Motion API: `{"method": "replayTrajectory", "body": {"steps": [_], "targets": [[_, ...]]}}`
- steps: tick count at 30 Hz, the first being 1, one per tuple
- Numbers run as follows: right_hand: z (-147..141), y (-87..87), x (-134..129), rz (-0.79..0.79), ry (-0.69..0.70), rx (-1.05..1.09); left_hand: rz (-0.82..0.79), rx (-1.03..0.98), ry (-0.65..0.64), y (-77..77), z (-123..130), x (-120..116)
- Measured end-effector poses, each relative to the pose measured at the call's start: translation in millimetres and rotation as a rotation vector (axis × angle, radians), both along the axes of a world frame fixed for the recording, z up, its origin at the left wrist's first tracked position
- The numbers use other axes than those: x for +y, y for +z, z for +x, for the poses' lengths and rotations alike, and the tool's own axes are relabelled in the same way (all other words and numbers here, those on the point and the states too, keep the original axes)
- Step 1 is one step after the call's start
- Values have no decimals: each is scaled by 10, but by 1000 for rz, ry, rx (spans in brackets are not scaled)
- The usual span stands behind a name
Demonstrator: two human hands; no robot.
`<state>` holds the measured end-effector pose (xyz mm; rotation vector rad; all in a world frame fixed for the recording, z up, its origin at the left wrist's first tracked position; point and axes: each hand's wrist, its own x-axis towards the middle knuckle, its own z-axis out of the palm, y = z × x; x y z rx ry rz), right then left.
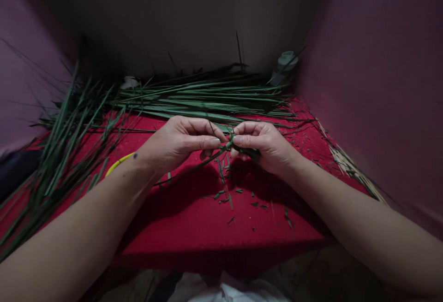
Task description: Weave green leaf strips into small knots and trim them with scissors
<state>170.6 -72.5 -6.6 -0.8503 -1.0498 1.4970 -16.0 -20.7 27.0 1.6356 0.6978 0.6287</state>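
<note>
Over the middle of the red cloth, a small green leaf piece point(229, 144) is held between both hands, with thin strips hanging from it. My right hand point(258, 143) pinches its knotted end between thumb and fingers; part of the piece shows below the palm. My left hand point(188, 139) is closed on the same piece from the other side, thumb and forefinger together near a strip. A long dark strip point(194, 167) runs from the piece down to the left, under my left wrist. Small green scraps point(224, 197) lie on the cloth below.
Long green leaves point(204, 97) lie across the back of the red cloth point(194, 228), and more leaves point(65, 140) pile at the left. A pale bottle point(285, 64) stands at the back right. Pale sticks point(356, 173) lie along the right edge. A yellow ring point(117, 162) shows behind my left wrist.
</note>
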Motion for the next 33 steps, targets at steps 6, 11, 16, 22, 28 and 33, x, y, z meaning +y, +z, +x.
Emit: {"method": "replayTrajectory", "body": {"steps": [6, 11, 16, 22, 28, 33], "targets": [[0, 8, -16, -7, 27, -7, -205, -142, 95, -12, 13, 27], [-8, -3, -25, -42, 87, -16, -168, 40, 67, -31, 38, 45], [-10, -35, -5, -52, 144, 10, 194, 346, -6, -24, 90, -7], [-19, -40, 1, -73, 157, 5, 460, 426, -115, -105, 72, -6], [-12, -50, 15, -83, 176, 9, 622, 386, -144, -147, 77, -21], [-8, -62, 26, -87, 192, 20, 686, 339, -27, -157, 94, -66]]}}
